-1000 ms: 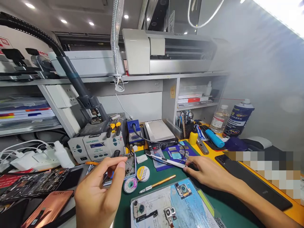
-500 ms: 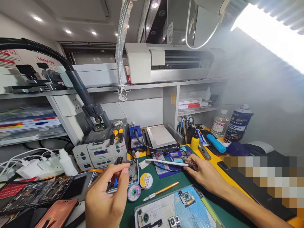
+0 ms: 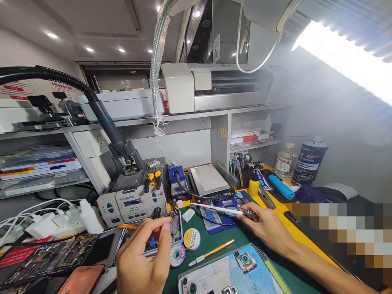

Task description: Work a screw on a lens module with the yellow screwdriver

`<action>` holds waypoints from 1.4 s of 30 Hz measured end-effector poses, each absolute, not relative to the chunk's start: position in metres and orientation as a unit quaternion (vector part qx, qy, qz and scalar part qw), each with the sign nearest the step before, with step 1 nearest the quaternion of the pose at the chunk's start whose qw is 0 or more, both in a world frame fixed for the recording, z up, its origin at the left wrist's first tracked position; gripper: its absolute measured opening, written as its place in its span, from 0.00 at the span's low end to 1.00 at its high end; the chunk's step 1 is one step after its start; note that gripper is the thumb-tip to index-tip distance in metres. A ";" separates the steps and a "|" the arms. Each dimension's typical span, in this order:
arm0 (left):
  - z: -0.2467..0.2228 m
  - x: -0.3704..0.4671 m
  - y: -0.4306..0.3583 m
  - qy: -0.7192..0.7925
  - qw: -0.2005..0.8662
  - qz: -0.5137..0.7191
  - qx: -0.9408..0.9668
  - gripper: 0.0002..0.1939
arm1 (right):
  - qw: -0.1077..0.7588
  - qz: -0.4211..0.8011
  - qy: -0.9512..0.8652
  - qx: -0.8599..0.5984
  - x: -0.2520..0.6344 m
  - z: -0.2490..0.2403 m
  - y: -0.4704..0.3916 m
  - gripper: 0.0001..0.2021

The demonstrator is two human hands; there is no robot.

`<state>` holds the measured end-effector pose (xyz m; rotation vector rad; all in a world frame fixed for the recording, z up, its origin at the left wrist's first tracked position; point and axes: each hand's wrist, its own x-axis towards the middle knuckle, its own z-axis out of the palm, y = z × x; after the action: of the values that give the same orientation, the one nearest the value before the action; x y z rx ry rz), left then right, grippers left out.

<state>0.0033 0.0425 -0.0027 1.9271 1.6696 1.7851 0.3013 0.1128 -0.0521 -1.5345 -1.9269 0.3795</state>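
Note:
My right hand [image 3: 260,222] grips a slim white-handled brush [image 3: 214,208], its dark bristled end pointing left above the green mat [image 3: 214,234]. A dark metal piece, perhaps tweezers, also shows at those fingers. My left hand [image 3: 145,253] is raised with thumb and index fingertip brought together; whatever lies between them is too small to make out. Behind it is a tray of small parts [image 3: 176,224]. Close by are a solder wire spool [image 3: 177,255], a round yellow-and-white tin [image 3: 192,239] and a gold-handled pen-like tool [image 3: 211,253]. A worn pad [image 3: 220,269] carries phone camera modules [image 3: 245,260].
A hot-air station [image 3: 131,206] stands behind my left hand, beside a blue soldering-iron stand [image 3: 177,181]. Toward the right are a yellow bottle [image 3: 253,188], a cutter knife [image 3: 266,198] and a spray can [image 3: 309,161]. Phone boards [image 3: 52,253] lie at left.
The view has shifted slightly, so bench items sit a little lower and further right. My left hand appears further right; the brush remains in my right hand.

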 end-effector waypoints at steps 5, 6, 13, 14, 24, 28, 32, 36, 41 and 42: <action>-0.006 0.000 0.046 0.505 -0.029 0.551 0.664 0.05 | 0.330 0.126 -0.759 -0.547 0.300 -0.057 0.110 0.16; -0.007 0.000 0.046 0.496 -0.041 0.547 0.673 0.05 | 0.334 0.123 -0.765 -0.537 0.302 -0.058 0.110 0.17; -0.009 -0.003 0.047 0.476 -0.078 0.529 0.698 0.03 | 0.355 0.088 -0.777 -0.512 0.319 -0.056 0.112 0.17; -0.009 -0.004 0.048 0.478 -0.081 0.526 0.699 0.04 | 0.354 0.086 -0.778 -0.512 0.321 -0.054 0.112 0.17; -0.012 -0.002 0.048 0.472 -0.075 0.533 0.699 0.04 | 0.307 0.087 -0.772 -0.549 0.330 -0.037 0.110 0.15; -0.013 -0.001 0.048 0.469 -0.076 0.532 0.701 0.04 | 0.263 0.087 -0.766 -0.580 0.333 -0.028 0.112 0.10; -0.013 -0.001 0.048 0.462 -0.078 0.526 0.710 0.04 | 0.205 0.084 -0.767 -0.602 0.336 -0.026 0.114 0.08; -0.013 -0.002 0.050 0.464 -0.083 0.490 0.733 0.05 | 0.156 0.087 -0.772 -0.610 0.338 -0.028 0.112 0.09; -0.019 -0.005 0.058 0.511 -0.056 0.432 0.741 0.07 | 0.135 0.103 -0.770 -0.615 0.338 -0.026 0.110 0.12; -0.020 -0.007 0.060 0.527 -0.046 0.419 0.738 0.08 | 0.138 0.106 -0.769 -0.615 0.337 -0.025 0.109 0.13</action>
<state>-0.0065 0.0601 -0.0203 2.3889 1.7057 1.3575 0.3370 0.1092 -0.0249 -1.7778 -2.2258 0.3071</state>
